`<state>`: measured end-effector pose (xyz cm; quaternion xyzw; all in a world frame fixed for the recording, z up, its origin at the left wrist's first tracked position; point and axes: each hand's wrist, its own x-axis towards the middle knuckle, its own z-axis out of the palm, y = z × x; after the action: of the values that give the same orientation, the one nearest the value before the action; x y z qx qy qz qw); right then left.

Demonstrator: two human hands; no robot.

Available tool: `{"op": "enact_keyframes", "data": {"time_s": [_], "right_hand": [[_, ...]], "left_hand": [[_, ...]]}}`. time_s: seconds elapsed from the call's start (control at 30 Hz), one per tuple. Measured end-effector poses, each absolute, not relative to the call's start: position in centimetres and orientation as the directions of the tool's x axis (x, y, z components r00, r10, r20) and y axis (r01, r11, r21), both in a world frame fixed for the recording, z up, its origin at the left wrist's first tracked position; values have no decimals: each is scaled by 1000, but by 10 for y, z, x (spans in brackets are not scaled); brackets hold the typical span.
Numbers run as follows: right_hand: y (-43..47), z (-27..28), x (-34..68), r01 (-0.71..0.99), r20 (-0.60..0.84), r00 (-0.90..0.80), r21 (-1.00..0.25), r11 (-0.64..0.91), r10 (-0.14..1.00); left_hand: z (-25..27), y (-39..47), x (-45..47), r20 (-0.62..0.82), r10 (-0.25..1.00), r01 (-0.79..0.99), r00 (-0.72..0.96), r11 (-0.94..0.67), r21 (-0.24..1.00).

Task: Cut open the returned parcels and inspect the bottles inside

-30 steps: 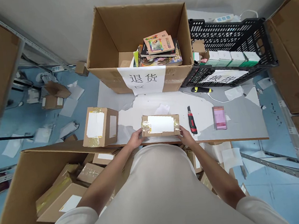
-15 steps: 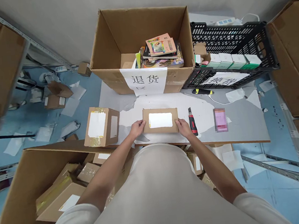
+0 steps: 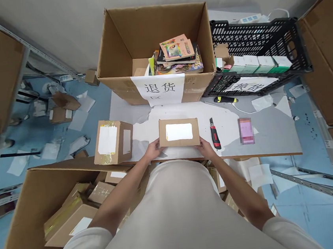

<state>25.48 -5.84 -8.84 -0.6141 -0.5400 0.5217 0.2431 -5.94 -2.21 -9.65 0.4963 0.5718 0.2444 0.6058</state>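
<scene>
Though its underside is hidden, one oblong cardboard parcel (image 3: 179, 132) is held at its ends between the left hand (image 3: 152, 150) and right hand (image 3: 205, 149), at the front of the pale table (image 3: 274, 133). One boxy, taped carton (image 3: 108, 142) stands left of it; one cutter (image 3: 215, 136) lies right, near a pink slab (image 3: 246, 131) blurred past recognition. Overlapping books (image 3: 179, 50) in the large open box (image 3: 121, 87) defy counting.

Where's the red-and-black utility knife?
In the head view, the utility knife lies right of centre on the white tabletop, between the person's right hand, which holds a brown rectangular cardboard box, and the flat pink rectangular object.
</scene>
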Motion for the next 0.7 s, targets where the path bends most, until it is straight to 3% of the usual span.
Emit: {"op": "enact_keyframes", "data": {"time_s": [0.1,0.3,0.43,0.57,0.63,0.7], "right_hand": [[-52,-73,255,404,-355,-80,-866,-295,931],[-26,-41,258,634,-218,44,-749,-196,975],[-9,-44,252,672,-288,49,-699,-245,956],[-6,-56,257,607,-324,35,-744,-277,946],[-11,-64,270,620,-299,87,-730,-287,950],[-16,-73,286,683,-291,221,-635,-360,931]], "left_hand": [[-76,-17,-61,-391,905,358,166,314,879],[-43,2,-51,-269,960,529,82,186,828],[-47,7,-37,-288,958,615,10,221,757],[-55,8,-33,-316,946,639,-76,290,712],[-56,7,-33,-320,942,613,-99,311,726],[-53,5,-34,-301,948,596,-107,303,743]]}}
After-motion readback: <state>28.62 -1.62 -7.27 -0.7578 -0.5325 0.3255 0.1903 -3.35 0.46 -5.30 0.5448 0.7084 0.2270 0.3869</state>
